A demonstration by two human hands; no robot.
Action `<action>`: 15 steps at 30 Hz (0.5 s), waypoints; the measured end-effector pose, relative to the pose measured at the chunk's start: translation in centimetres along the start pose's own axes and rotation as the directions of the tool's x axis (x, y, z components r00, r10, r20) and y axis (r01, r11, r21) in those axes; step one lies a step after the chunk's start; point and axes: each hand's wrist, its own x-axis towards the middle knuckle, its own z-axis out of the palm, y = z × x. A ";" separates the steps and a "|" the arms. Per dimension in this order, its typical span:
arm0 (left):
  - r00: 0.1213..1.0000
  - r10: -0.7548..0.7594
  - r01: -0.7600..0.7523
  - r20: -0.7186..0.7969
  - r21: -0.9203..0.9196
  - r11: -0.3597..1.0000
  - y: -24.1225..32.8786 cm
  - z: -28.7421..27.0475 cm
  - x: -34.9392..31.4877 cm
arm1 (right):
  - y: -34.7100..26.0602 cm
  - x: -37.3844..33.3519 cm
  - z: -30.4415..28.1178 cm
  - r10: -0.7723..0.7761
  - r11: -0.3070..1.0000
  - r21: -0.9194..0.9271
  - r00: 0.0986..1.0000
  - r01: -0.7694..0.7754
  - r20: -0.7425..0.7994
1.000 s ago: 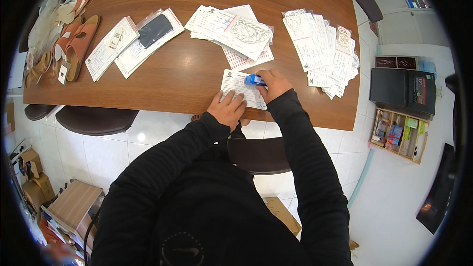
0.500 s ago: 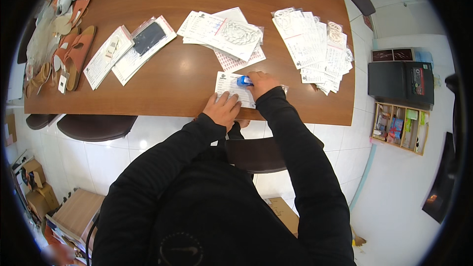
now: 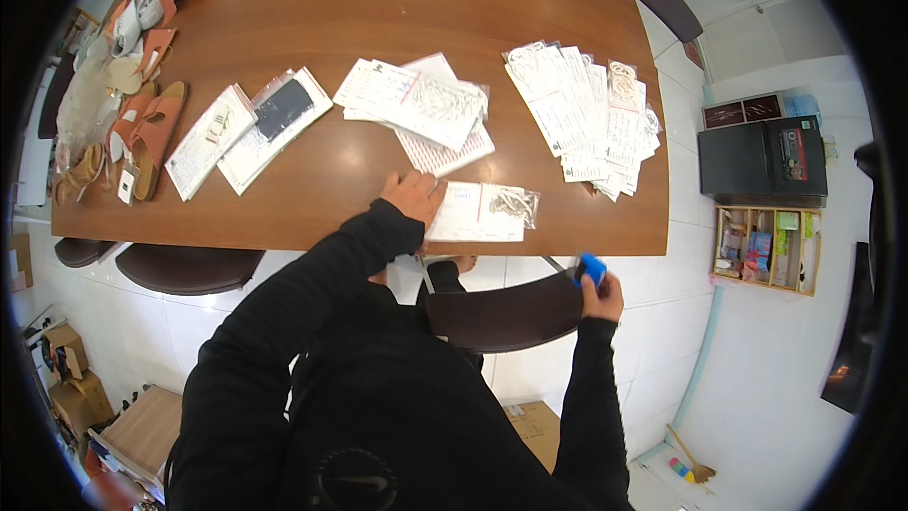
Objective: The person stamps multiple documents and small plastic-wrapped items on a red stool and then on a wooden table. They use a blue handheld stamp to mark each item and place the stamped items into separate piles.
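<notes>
In front of me, near the table edge, lies a white card (image 3: 457, 210) with printed lines and a red line across it. A small clear bag (image 3: 515, 206) with pale cord covers its right end. My left hand (image 3: 412, 197) rests flat on the card's left end, its fingers stretched over the upper corner. My right hand (image 3: 602, 297) is off the table, beyond its front edge, closed around a small blue stapler (image 3: 591, 270) whose far end looks dark. The fingers partly hide the stapler.
More cards with bagged cords lie in a middle pile (image 3: 416, 99) and a right pile (image 3: 582, 118). Further left are card stacks (image 3: 210, 142), one with a dark sample (image 3: 286, 109), and orange sandals (image 3: 156, 137). A brown chair (image 3: 501, 308) stands under the table's front edge.
My right hand has drawn back from the card, off the table to the right, with the stapler in it. My left hand has shifted to the card's left end. The bagged cord now shows.
</notes>
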 end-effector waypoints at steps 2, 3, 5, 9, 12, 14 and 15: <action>0.999 -0.013 0.015 -0.045 0.031 0.999 0.5 0.5 -0.3 | 1.9 -2.7 0.2 -0.100 0.995 0.004 0.990 0.101 -0.099; 0.999 -0.025 0.026 -0.044 0.017 1.000 0.7 0.8 -0.6 | 2.4 -3.8 0.6 -0.066 0.998 -0.016 0.989 0.064 -0.129; 0.998 -0.017 0.018 -0.063 0.012 1.000 1.1 1.2 -1.1 | 2.7 -5.0 1.2 -0.087 0.984 -0.171 0.981 0.057 -0.172; 0.992 0.062 -0.063 -0.110 -0.004 0.998 1.3 1.1 -1.7 | 2.2 -5.2 3.0 -0.212 0.964 -0.216 0.941 0.156 -0.265; 0.999 0.050 -0.046 0.022 -0.145 0.988 -0.1 -0.9 -1.8 | 1.8 -5.2 3.3 -0.214 0.955 -0.260 0.938 0.142 -0.272; 0.999 0.008 -0.001 0.031 -0.201 0.980 -2.1 -2.9 -1.5 | 1.8 -5.2 3.1 -0.259 0.938 -0.292 0.938 0.187 -0.230; 1.000 -0.016 0.014 -0.009 -0.199 0.980 -3.4 -4.0 -1.2 | 1.9 -5.3 3.1 -0.286 0.925 -0.319 0.932 0.208 -0.222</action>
